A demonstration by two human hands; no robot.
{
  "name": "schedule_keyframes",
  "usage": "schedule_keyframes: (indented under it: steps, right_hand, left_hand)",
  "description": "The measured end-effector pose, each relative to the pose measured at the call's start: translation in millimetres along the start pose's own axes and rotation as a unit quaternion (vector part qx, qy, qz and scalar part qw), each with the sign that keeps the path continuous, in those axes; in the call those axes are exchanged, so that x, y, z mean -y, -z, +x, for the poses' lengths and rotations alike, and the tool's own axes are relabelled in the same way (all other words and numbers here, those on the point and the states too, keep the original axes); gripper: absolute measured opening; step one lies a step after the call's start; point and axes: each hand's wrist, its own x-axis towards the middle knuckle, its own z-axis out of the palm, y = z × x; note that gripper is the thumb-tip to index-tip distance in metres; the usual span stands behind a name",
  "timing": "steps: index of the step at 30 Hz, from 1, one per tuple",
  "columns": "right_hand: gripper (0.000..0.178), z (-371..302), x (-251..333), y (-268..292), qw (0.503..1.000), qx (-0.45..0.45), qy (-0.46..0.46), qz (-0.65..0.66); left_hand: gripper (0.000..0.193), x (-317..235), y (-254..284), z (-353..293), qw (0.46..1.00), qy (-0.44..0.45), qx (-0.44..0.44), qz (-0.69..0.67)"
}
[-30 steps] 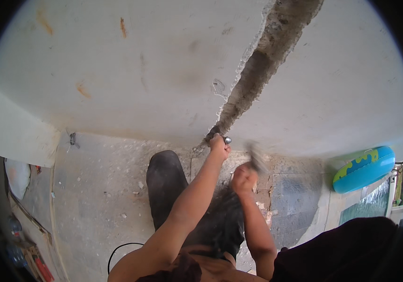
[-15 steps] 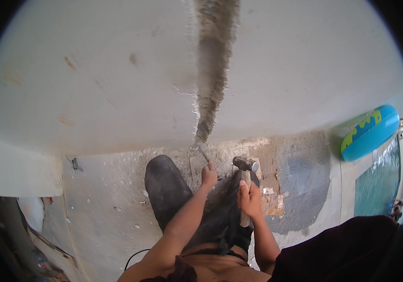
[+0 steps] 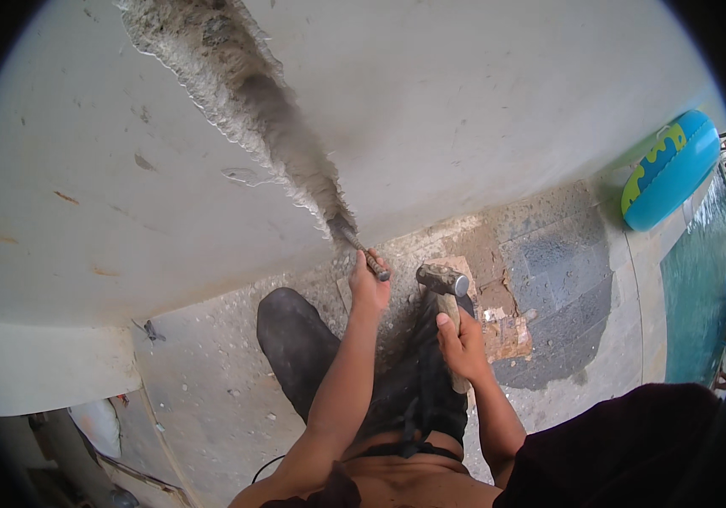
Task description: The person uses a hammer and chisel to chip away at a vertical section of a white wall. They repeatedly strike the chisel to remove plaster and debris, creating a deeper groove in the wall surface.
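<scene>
My left hand (image 3: 369,288) is closed around a chisel (image 3: 363,251). Its far end reaches into the lower part of a rough groove (image 3: 274,127) cut in the pale wall, and its round head points back toward me. To the right, my right hand (image 3: 464,345) grips the wooden handle of a hammer (image 3: 442,279). The dark metal hammer head is up, apart from the chisel and to its right. Both my knees in dark trousers are bent below the wall.
Rubble and dust lie on the tiled floor (image 3: 202,364) along the wall's foot. Broken brick pieces (image 3: 505,336) lie right of the hammer. A blue and green inflatable ring (image 3: 674,173) leans on the wall at the right, beside greenish water (image 3: 701,288).
The view has tilted, so the groove now slants to the upper left. My left hand has risen, bringing the chisel higher in the groove. The hammer stays in my right hand.
</scene>
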Motion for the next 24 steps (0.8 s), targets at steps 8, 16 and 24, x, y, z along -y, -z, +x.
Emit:
schedule_keyframes:
  steps: [8,16,24]
  right_hand:
    - [0.03,-5,-1,13,1.0,0.0,0.003,0.019]
    - [0.035,1,22,18,0.999,0.003,0.043,0.009]
    - [0.036,40,25,-48,0.905,-0.112,0.314,0.264]
  left_hand:
    - [0.031,-26,3,11,0.989,-0.041,0.129,-0.067]
    - [0.022,-54,14,19,0.978,-0.013,0.204,-0.046]
    - [0.02,-39,-2,34,0.981,-0.036,0.161,-0.106]
